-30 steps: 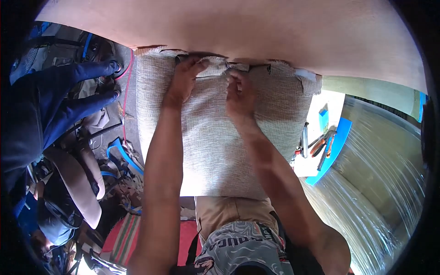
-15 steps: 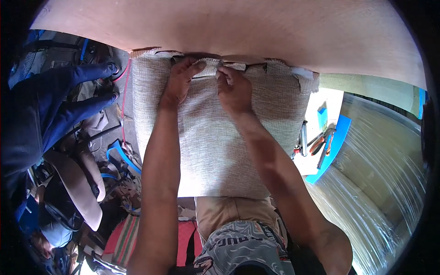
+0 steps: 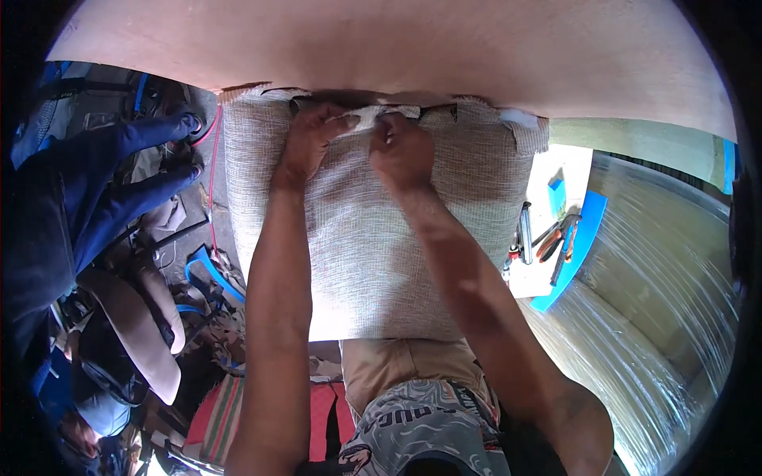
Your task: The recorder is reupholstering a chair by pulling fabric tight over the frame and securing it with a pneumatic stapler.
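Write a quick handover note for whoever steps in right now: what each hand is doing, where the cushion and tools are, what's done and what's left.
Left hand: fingers pressed on the far edge of the woven beige cushion cover, by the white stuffing.
Right hand: closed, pinching the same edge beside it.
The cushion lies against the plywood panel.
Hand tools sit to the right on a white surface.
Done: the cover is on over most of the cushion.
Left: white stuffing shows at the far edge and right corner.

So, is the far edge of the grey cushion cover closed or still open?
Open, at least between the hands: white stuffing shows at the cover edge, where the left hand and right hand pinch the fabric.
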A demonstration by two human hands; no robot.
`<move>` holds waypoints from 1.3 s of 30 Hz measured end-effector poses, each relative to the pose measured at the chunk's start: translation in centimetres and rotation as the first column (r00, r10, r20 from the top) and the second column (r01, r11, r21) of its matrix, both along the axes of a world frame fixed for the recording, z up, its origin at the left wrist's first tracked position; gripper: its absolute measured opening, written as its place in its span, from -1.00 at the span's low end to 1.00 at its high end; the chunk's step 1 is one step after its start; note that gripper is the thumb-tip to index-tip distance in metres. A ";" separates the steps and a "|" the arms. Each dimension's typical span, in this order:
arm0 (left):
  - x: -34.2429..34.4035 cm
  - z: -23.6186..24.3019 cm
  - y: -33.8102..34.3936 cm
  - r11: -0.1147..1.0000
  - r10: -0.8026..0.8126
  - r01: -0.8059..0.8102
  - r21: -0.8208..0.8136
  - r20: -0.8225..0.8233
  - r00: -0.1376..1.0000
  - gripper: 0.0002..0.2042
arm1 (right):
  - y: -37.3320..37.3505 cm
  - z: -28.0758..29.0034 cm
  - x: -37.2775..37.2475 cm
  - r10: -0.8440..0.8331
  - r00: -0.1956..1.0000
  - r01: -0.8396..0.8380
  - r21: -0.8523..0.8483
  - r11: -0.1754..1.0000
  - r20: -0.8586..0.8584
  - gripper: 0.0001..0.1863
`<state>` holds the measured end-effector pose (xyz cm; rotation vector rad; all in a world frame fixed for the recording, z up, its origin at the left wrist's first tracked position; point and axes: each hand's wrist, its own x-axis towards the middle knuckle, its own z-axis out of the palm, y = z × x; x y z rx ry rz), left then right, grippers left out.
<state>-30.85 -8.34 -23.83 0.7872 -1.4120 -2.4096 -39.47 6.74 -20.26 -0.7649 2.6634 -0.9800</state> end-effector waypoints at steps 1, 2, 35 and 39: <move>-0.2 -0.2 0.1 0.997 0.083 -0.083 0.005 -0.006 0.997 -0.84 | 0.5 0.0 -0.1 -0.055 0.996 0.055 -0.007 0.998 -0.076 -0.80; -0.5 -0.4 0.1 0.989 0.145 -0.145 0.007 -0.034 0.989 -0.82 | 1.5 0.4 -0.6 -0.079 0.987 0.077 -0.020 0.997 -0.139 -0.81; 3.7 5.4 4.2 -0.126 -0.214 0.270 -0.955 0.292 0.932 -0.75 | -0.8 -12.7 -8.0 0.621 0.639 -0.560 -0.280 0.780 0.453 -0.70; 3.5 5.4 4.3 -0.163 -0.330 0.266 -0.950 0.307 0.893 -0.77 | -1.0 -10.6 -6.3 0.518 0.772 -0.423 -0.311 0.851 0.367 -0.69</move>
